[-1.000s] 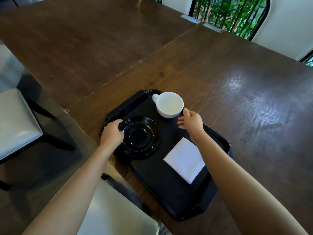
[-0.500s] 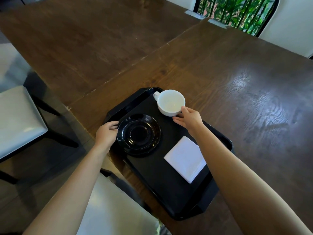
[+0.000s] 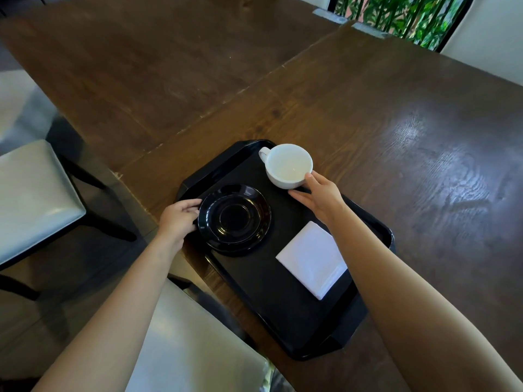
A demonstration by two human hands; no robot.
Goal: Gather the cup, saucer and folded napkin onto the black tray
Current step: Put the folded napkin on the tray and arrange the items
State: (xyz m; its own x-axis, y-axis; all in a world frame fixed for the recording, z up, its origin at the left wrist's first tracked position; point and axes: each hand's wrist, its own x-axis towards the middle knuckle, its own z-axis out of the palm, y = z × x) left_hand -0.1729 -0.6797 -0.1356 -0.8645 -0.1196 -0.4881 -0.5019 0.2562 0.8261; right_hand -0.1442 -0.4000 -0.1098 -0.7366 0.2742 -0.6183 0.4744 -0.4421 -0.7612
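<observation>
At the far left, a grey cushioned chair point(image 3: 31, 193) is seen beside the dark wooden desk point(image 3: 368, 114), and a second pale seat point(image 3: 198, 340) lies below the desk's near edge. The left hand point(image 3: 179, 219) is placed at the left rim of the black saucer point(image 3: 234, 219), with the fingers point(image 3: 190, 205) curled against that rim; whether the saucer is truly gripped or only touched cannot be told. The saucer is set flat on the left part of the black tray point(image 3: 283, 301), which lies slantwise on the desk near its edge. Toward the tray's far corner, the white cup point(image 3: 288, 165) is stood upright, its handle turned to the left, and it appears empty. The right hand point(image 3: 319, 195) is held against the cup's near right side, the thumb laid on the rim and the other fingers loosely spread under the wall, not closed around it. To the right of the saucer and nearer the viewer than the cup, the folded white napkin point(image 3: 311, 258) is laid flat on the tray, partly crossed by the right forearm. Green foliage point(image 3: 396, 15) is seen through a window at the upper right.
</observation>
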